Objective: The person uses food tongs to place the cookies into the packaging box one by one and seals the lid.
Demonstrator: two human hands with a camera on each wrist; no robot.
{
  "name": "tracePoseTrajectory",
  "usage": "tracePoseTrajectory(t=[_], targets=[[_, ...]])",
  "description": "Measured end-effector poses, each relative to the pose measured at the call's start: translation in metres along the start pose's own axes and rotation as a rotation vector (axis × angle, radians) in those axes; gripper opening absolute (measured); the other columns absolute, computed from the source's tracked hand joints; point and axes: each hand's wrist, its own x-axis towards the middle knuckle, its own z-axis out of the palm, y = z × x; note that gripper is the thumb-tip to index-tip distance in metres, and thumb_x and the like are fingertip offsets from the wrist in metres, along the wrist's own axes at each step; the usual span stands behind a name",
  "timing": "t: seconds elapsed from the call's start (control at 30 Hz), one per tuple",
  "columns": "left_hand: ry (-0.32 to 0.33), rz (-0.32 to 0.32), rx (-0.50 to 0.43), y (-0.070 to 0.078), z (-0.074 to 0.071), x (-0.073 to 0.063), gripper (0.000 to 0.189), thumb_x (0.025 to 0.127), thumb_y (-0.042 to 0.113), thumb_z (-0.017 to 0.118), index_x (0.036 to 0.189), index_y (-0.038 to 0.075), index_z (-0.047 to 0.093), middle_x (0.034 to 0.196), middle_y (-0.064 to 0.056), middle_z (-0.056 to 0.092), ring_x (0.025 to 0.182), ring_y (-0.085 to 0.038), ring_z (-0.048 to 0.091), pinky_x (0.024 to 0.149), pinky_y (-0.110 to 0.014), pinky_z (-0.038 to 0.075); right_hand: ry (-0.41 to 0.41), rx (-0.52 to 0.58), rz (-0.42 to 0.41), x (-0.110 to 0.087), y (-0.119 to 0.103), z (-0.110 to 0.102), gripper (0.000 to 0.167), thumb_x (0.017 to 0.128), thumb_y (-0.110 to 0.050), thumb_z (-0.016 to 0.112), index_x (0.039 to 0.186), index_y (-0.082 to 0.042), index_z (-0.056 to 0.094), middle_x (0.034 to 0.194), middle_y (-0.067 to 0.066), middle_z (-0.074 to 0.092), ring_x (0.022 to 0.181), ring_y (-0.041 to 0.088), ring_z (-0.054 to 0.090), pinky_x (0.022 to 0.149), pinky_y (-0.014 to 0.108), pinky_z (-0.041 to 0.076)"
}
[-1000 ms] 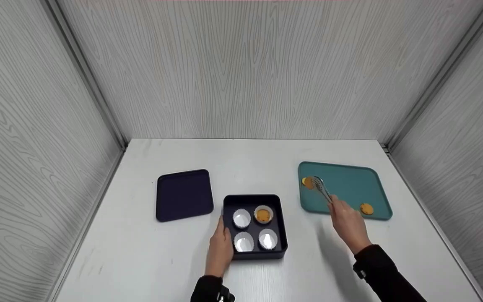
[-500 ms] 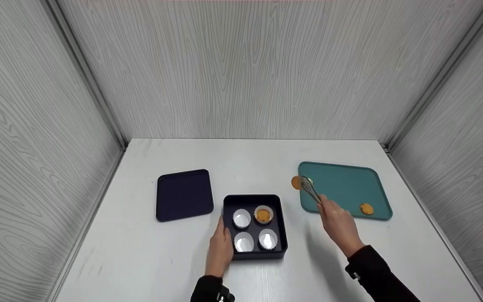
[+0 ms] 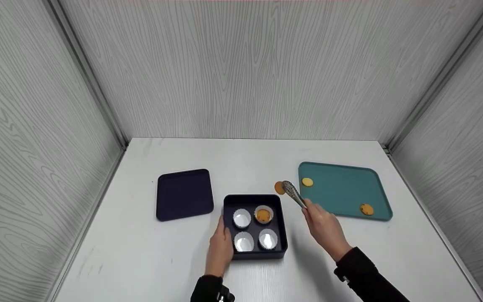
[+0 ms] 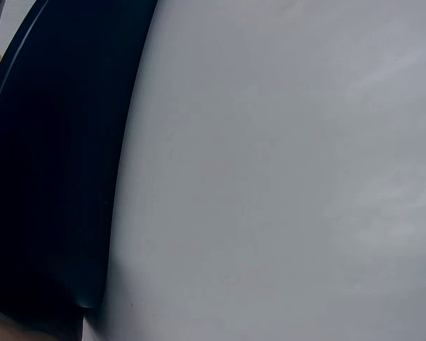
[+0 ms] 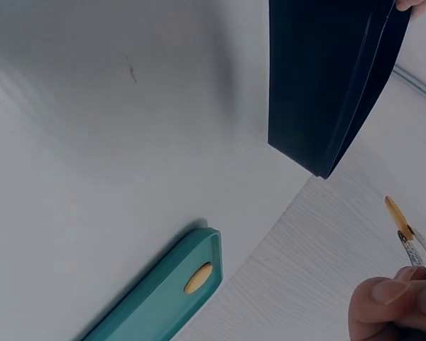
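Note:
My right hand [image 3: 324,226] holds metal tongs [image 3: 294,193] with perforated tips, which pinch a round brown cookie [image 3: 280,188]. The cookie hangs over the table between the box and the teal tray; in the right wrist view the cookie [image 5: 397,215] shows edge-on. My left hand [image 3: 219,247] grips the left wall of a dark navy square box [image 3: 284,235], with a fingertip at its rim in the right wrist view. Inside stand several white paper cups; the back right cup [image 3: 257,209] contains an orange-brown cookie [image 3: 263,216], while the front right cup [image 3: 268,239] shows a bare bottom.
At the right lies a teal tray [image 3: 342,188] bearing a pale yellow cookie [image 3: 307,182] near its left edge and a brown cookie [image 3: 366,209] at its front right. A dark navy square lid or tray [image 3: 185,195] lies at the left. Wood-grain panels [image 3: 241,71] enclose the table.
My right hand has carried the tongs and cookie leftward, off the teal tray toward the box, uncovering the pale yellow cookie. My left hand and the box have stayed put.

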Motion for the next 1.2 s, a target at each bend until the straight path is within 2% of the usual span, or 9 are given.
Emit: tracePoseTrajectory(t=[0.23, 0.53, 0.73, 0.9, 1.2], targets=[[0.006, -0.005, -0.002, 0.0, 0.0, 0.0, 0.051, 0.109, 0.015, 0.042, 0.159, 0.006, 0.036, 0.149, -0.026, 0.051, 0.134, -0.044, 0.052, 0.112, -0.057, 0.041, -0.005, 0.007, -0.043, 0.0, -0.014, 0.01, 0.03, 0.088, 0.0, 0.076, 0.117, 0.006, 0.066, 0.077, 0.01, 0.063, 0.053, 0.024, 0.062, 0.042, 0.035, 0.049], [0.015, 0.002, -0.014, 0.0, 0.001, 0.0, 0.051, 0.109, 0.017, 0.042, 0.159, 0.007, 0.036, 0.15, -0.024, 0.051, 0.135, -0.043, 0.051, 0.113, -0.056, 0.04, -0.097, 0.002, -0.049, -0.001, -0.034, 0.02, 0.028, 0.091, -0.003, 0.075, 0.117, 0.001, 0.065, 0.077, 0.006, 0.061, 0.053, 0.022, 0.06, 0.042, 0.037, 0.046], [0.006, -0.007, -0.011, 0.001, 0.0, 0.0, 0.052, 0.109, 0.017, 0.041, 0.16, 0.007, 0.035, 0.151, -0.024, 0.049, 0.136, -0.043, 0.05, 0.114, -0.056, 0.039, -0.155, 0.05, -0.044, 0.001, -0.05, 0.026, 0.03, 0.093, -0.004, 0.073, 0.121, 0.002, 0.065, 0.08, 0.006, 0.064, 0.052, 0.019, 0.059, 0.043, 0.031, 0.044], [-0.006, -0.018, -0.011, 0.002, 0.0, -0.001, 0.052, 0.109, 0.017, 0.04, 0.16, 0.007, 0.033, 0.152, -0.025, 0.048, 0.137, -0.044, 0.048, 0.115, -0.057, 0.038, -0.198, 0.057, -0.076, 0.002, -0.062, 0.033, 0.028, 0.095, -0.007, 0.072, 0.121, 0.0, 0.065, 0.077, 0.005, 0.063, 0.05, 0.018, 0.057, 0.042, 0.029, 0.042], [-0.013, -0.032, -0.006, 0.001, 0.0, -0.001, 0.053, 0.109, 0.018, 0.04, 0.161, 0.007, 0.032, 0.152, -0.025, 0.047, 0.138, -0.044, 0.048, 0.115, -0.057, 0.037, -0.278, 0.018, -0.1, 0.005, -0.076, 0.044, 0.016, 0.096, -0.01, 0.07, 0.107, -0.003, 0.061, 0.075, 0.007, 0.061, 0.048, 0.023, 0.057, 0.039, 0.033, 0.043]])
